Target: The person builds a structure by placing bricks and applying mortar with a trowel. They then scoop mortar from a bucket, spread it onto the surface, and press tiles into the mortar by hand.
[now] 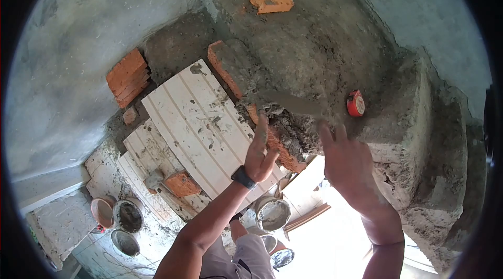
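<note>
Two hands raised before mortared brick wall (314,43). Far left: red brick stack (127,77); white ribbed panel (201,122) leaning just beside it. Left hand (260,154), watch on wrist: fingers loosely spread, holding nothing, near broken brick edge. Trowel blade (293,104), mortar-coated, lies against wall above both hands. Right hand (348,166): fingers extended toward blade end; grip cannot be told. Red tape measure (356,103) sits right of blade.
</note>
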A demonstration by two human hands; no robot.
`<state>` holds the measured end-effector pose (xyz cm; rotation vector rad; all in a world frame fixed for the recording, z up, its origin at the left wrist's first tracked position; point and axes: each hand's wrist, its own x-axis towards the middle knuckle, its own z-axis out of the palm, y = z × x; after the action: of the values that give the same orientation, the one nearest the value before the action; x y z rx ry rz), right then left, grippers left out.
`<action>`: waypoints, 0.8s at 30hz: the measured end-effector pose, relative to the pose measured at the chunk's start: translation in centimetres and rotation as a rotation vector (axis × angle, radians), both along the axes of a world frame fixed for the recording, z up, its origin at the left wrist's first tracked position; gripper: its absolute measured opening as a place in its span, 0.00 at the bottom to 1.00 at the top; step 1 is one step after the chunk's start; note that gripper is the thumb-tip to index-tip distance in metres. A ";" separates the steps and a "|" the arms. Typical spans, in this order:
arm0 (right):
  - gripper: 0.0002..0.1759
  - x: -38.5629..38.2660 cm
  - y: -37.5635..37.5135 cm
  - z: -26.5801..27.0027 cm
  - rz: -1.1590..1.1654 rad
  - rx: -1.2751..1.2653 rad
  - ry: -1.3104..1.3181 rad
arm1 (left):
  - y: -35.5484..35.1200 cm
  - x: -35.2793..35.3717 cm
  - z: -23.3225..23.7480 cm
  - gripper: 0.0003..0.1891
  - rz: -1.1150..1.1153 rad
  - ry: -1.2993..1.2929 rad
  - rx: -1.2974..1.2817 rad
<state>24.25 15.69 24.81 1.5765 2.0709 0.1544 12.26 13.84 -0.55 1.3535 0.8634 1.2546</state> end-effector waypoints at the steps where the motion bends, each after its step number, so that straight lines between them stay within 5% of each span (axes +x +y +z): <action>1: 0.26 -0.2 0.4 -0.9 -0.021 0.042 0.087 | 0.4 -0.3 0.2 0.46 0.064 -0.031 0.039; 4: 0.27 0.2 0.6 -4.3 0.035 0.057 0.058 | 0.2 -0.1 0.3 0.46 0.098 -0.094 0.021; 24: 0.24 2.3 -3.0 -0.6 0.081 0.065 -0.025 | -2.8 4.3 -2.1 0.51 0.105 -0.159 -0.183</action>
<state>26.58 12.71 24.21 1.5208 2.1310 0.2717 16.58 11.08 -2.62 1.0614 0.9226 1.3108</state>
